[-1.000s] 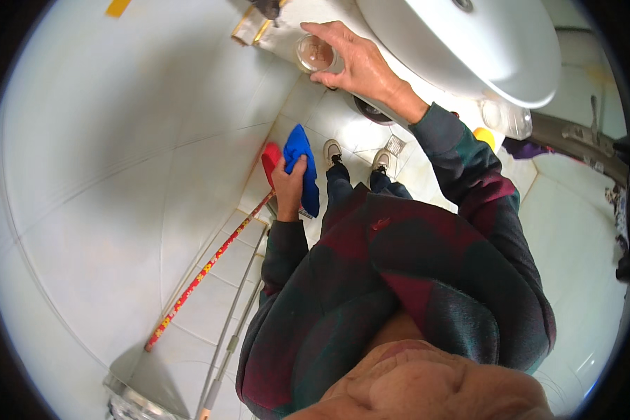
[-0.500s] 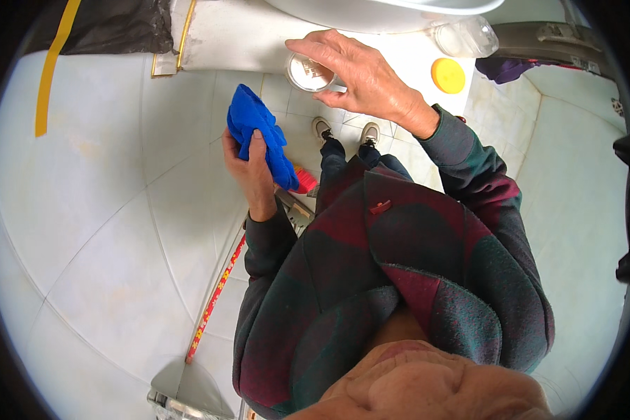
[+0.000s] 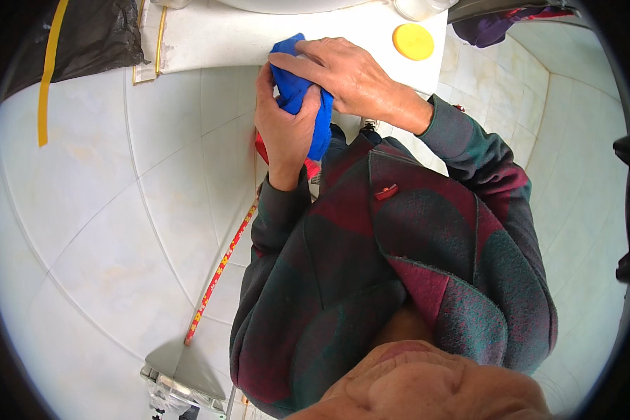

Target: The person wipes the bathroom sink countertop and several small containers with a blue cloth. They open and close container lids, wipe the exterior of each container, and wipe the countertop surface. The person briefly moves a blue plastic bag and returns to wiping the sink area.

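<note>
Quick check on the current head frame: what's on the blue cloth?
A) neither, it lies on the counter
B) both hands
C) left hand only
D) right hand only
B: the left hand grips the blue cloth from below while the right hand closes over it from above, just in front of the white counter.

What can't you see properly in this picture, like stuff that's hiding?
- Head view: whatever is inside the blue cloth; the left hand and right hand close around it.
- White basin: cut off by the top edge.
- Clear container by the yellow lid: top cut off.
- Red-handled tool: its head is hidden behind the left arm and cloth.
</note>
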### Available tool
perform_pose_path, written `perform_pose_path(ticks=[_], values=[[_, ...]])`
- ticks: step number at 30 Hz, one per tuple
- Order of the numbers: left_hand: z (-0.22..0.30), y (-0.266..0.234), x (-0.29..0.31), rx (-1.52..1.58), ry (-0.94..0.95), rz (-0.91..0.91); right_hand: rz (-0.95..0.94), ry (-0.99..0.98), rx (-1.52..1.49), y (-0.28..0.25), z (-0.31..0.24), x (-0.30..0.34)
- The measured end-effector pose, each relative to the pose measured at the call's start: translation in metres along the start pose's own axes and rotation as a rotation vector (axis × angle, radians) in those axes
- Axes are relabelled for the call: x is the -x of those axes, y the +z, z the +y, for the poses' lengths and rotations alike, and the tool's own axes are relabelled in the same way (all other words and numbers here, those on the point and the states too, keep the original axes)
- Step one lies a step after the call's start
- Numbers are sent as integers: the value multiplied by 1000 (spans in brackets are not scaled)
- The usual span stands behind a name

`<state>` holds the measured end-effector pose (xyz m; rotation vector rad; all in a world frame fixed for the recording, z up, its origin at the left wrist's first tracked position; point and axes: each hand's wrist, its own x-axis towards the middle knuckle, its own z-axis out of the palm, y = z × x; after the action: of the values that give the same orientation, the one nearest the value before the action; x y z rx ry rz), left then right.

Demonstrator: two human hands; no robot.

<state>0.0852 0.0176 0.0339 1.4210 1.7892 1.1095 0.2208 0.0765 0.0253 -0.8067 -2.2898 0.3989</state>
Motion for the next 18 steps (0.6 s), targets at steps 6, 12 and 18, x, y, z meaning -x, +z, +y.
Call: perform_pose_path(ticks=[6, 12, 18], values=[[-12, -2, -4, 90, -87, 16, -97, -7, 87, -2, -2, 11], [-30, -18, -16, 515, -280, 145, -48, 53, -62, -6, 1, 17], [-21, -23, -12, 456, -270, 94, -31, 134, -147, -4, 6, 12]])
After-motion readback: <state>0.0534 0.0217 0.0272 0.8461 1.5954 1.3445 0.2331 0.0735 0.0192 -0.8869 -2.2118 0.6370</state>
